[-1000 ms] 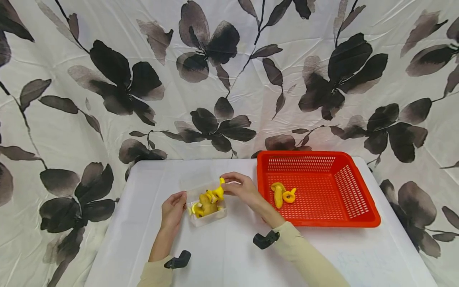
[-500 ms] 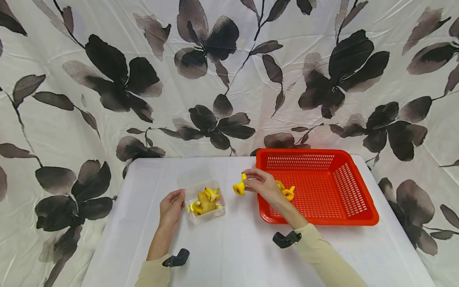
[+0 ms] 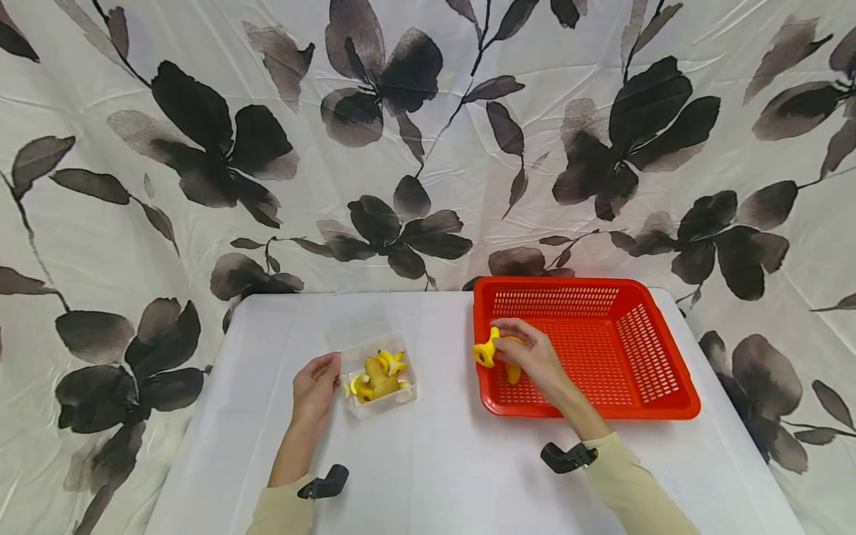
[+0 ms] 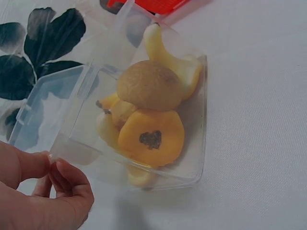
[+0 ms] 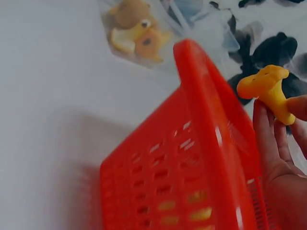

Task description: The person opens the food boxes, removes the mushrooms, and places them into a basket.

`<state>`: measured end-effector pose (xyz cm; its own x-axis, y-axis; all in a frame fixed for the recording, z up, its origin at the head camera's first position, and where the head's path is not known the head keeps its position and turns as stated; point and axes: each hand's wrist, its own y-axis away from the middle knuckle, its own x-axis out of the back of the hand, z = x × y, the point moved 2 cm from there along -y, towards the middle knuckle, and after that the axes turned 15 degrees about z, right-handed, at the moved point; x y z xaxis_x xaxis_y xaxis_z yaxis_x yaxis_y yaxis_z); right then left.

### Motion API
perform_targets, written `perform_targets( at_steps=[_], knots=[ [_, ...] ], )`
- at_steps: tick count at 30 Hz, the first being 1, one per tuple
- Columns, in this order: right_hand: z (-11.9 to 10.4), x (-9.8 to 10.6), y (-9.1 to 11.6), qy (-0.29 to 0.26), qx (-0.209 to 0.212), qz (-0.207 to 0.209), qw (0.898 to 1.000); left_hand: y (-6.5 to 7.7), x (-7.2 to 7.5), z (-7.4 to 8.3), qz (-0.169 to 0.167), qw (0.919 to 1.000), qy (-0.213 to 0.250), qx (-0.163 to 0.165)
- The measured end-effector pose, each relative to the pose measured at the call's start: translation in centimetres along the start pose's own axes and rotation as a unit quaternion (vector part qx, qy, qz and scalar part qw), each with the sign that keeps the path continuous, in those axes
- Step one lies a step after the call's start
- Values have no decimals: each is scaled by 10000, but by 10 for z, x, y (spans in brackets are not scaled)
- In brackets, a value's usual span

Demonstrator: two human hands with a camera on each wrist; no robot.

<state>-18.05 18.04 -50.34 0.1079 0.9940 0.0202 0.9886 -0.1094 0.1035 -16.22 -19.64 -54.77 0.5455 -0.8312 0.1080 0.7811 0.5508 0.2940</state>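
Note:
My right hand (image 3: 535, 360) pinches a small yellow mushroom (image 3: 487, 351) by its narrow stem, over the left rim of the red basket (image 3: 588, 411). Its flared cap shows in the right wrist view, where the mushroom (image 5: 266, 91) sits between thumb and fingers. My left hand (image 3: 313, 394) pinches the corner edge of a clear plastic box (image 3: 388, 405). Inside the box, the left wrist view shows a brown rounded mushroom (image 4: 148, 86), an orange one (image 4: 153, 134) with a dark centre, and several yellow pieces. A yellow-brown mushroom (image 3: 513, 373) in the basket is partly hidden by my right hand.
The box's clear lid (image 4: 45, 110) stands folded back behind it. A white cloth covers the table (image 3: 428, 475), and a floral curtain (image 3: 428, 134) hangs right behind. The basket's perforated walls rise high at the right.
My right hand has carried the yellow mushroom rightward from the box, across the gap, to above the basket's left rim. My left hand has kept its hold on the box.

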Motion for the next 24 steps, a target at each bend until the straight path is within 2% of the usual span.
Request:
perform_targets(
  at_steps=[12,17,21,24],
  knots=[
    [23,47,6,93,-205,240,9995,-1,0,0,20,10000,-93,-11],
    [23,59,8,795,-327,133,9962,-2,0,0,15,10000,-30,-25],
    [23,65,9,1426,-531,-65,9883,-2,0,-1,31,10000,18,-24],
    [23,65,10,1669,-687,-265,9832,-1,0,-1,60,10000,-60,-43]
  ],
)
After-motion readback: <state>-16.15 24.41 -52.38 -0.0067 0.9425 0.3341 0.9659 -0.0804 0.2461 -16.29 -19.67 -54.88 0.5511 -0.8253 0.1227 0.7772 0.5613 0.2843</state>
